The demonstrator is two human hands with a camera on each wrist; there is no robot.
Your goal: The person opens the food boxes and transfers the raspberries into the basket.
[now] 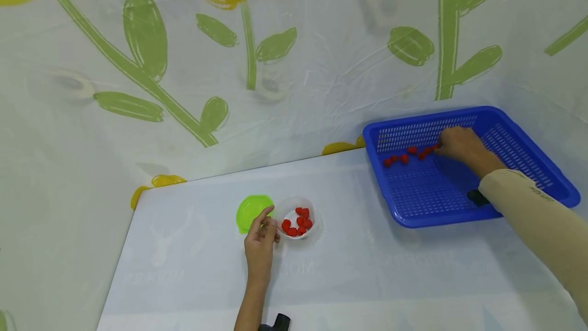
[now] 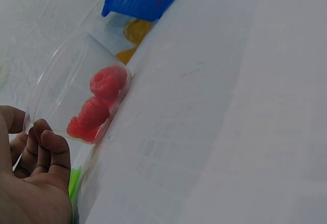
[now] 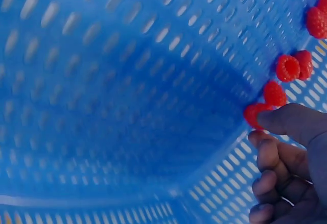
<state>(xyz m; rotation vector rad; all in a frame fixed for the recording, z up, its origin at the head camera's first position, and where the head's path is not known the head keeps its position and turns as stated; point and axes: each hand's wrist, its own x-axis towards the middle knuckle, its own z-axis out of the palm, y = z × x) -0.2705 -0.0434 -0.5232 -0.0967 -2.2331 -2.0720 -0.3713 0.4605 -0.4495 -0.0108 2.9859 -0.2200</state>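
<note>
My left hand [image 1: 260, 244] is at the left side of a clear plastic cup [image 2: 61, 89], its fingertips pinching the rim. Several red raspberries [image 2: 94, 112] lie in the bottom of the cup, which stands upright on the table. A bright green lid [image 1: 249, 213] lies just left of the cup, partly behind my left fingers. Over at the right, my right hand [image 1: 464, 148] reaches inside a blue plastic basket [image 1: 427, 190]. Its thumb and index finger pinch a raspberry [image 3: 254, 114] against the basket's far side. More raspberries [image 3: 288, 67] lie in a row beside it.
A white table surface [image 1: 206, 275] lies under the cup and basket. Behind it rises a pale sheet [image 1: 321, 65] printed with green leaves and yellow flowers. The basket has raised, slotted walls.
</note>
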